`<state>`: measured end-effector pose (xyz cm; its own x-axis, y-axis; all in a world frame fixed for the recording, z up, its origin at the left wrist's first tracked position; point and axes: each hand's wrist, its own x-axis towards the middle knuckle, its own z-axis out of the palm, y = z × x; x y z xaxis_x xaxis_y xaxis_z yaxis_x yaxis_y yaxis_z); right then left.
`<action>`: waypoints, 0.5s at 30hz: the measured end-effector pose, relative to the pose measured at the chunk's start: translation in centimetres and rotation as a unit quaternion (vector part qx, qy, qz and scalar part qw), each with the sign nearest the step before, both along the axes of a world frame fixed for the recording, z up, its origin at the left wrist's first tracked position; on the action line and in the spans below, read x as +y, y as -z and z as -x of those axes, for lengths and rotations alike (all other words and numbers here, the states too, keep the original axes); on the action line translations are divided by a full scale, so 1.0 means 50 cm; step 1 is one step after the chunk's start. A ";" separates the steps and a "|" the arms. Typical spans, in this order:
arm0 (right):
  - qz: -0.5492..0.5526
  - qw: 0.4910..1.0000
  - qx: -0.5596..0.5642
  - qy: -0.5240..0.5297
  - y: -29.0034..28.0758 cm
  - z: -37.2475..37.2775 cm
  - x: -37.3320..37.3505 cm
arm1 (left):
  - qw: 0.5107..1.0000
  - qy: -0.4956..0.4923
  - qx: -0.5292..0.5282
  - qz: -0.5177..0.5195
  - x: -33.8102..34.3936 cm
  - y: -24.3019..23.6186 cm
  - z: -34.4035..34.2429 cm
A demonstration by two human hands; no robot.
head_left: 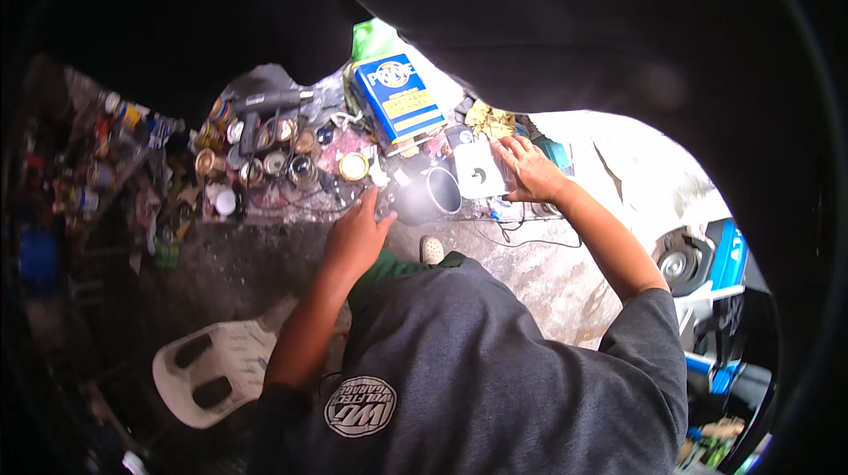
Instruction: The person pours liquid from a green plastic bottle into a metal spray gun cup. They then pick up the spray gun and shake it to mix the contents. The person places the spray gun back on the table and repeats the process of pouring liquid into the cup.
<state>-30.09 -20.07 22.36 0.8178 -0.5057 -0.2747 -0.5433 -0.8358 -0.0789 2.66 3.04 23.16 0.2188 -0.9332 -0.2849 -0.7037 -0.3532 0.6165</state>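
Observation:
My left hand (355,229) is at the front edge of the cluttered bench, index finger stretched forward and thumb apart, holding nothing that I can see. Just right of it lies a smooth grey cup-shaped cylinder (420,199), its round mouth turned to the right. My right hand (530,173) is spread along the right edge of a flat white rectangular object (477,169) with a dark curved mark; I cannot make out what kind of thing it is. Its fingers touch that edge and look apart. Behind the cylinder stands a blue and yellow rectangular can (399,99).
Several small jars and tins (276,162) crowd the bench's left side, near a dark heat-gun-shaped tool (256,113). A yellow-rimmed tin (353,166) stands near my left hand. A crumpled yellow cloth (491,120) lies behind. A thin cable (539,243) hangs in front; a white plastic chair (212,369) is lower left.

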 end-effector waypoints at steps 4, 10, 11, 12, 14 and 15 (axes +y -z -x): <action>-0.003 0.999 -0.030 -0.034 0.023 0.014 -0.007 | 0.998 -0.030 -0.051 -0.022 -0.007 -0.018 0.048; 0.010 0.999 -0.044 -0.028 0.013 0.006 0.022 | 0.984 -0.030 -0.155 -0.084 -0.034 -0.094 0.093; 0.019 0.998 -0.054 -0.029 0.014 0.004 0.028 | 0.981 -0.029 -0.171 -0.082 -0.036 -0.096 0.094; 0.025 0.997 -0.064 -0.029 0.015 0.002 0.038 | 0.979 -0.029 -0.182 -0.086 -0.036 -0.094 0.094; 0.035 0.997 -0.064 -0.035 0.009 -0.005 0.050 | 0.974 -0.027 -0.204 -0.093 -0.031 -0.091 0.087; 0.042 0.997 -0.062 -0.037 0.006 -0.007 0.054 | 0.973 -0.027 -0.208 -0.092 -0.029 -0.091 0.086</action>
